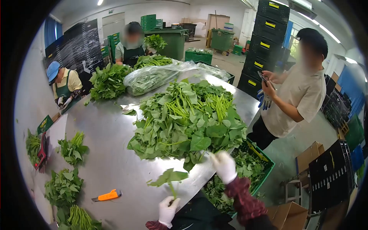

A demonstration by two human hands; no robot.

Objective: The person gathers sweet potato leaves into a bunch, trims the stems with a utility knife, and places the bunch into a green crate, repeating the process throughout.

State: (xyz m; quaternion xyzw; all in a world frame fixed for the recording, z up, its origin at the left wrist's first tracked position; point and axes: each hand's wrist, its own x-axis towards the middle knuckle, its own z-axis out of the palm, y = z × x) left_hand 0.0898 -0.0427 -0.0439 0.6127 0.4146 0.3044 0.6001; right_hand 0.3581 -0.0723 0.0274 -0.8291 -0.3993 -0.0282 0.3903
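Note:
My left hand point(168, 210), in a white glove, is closed on the stems of a leafy green sprig point(171, 179) above the steel table's front edge. Farther right, my right hand point(224, 167), also gloved in white, is beside the front right of a large heap of leafy greens point(184, 119). Its fingers are blurred, and whether they hold a stem cannot be made out. An orange cutter knife point(109, 195) lies on the table point(111, 153) to the left of my left hand.
Bundled greens point(64, 188) line the table's left side, near a red-framed scale point(41, 153). A plastic bag of greens point(153, 78) lies behind the heap. A green crate point(264, 165) stands below at right. One person point(303, 84) stands right with a phone; two others work at the far left.

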